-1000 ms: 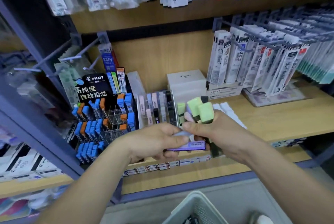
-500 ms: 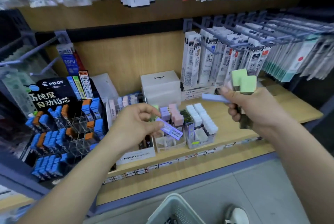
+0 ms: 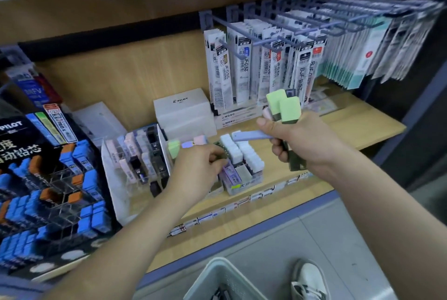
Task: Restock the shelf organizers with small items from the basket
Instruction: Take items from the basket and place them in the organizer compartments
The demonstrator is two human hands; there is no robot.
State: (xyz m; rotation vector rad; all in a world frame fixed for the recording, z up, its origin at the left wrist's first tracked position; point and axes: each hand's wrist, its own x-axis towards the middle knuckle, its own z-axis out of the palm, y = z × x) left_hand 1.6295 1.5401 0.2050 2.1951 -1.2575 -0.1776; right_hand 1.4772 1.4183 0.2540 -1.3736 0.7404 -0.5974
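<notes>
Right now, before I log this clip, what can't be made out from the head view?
Head view only:
- Which slot of the clear organizer the purple case is at: the left hand covers it.
- How many items are in the right hand's bundle: its fingers hide the lower part.
- The basket: cut off by the bottom edge, contents barely visible.
- Price labels on the shelf edge: too small and blurred.

Pale green erasers (image 3: 286,108), lilac cases (image 3: 251,135), white erasers (image 3: 242,152), blue and orange lead cases (image 3: 79,154), grey basket (image 3: 205,278)
</notes>
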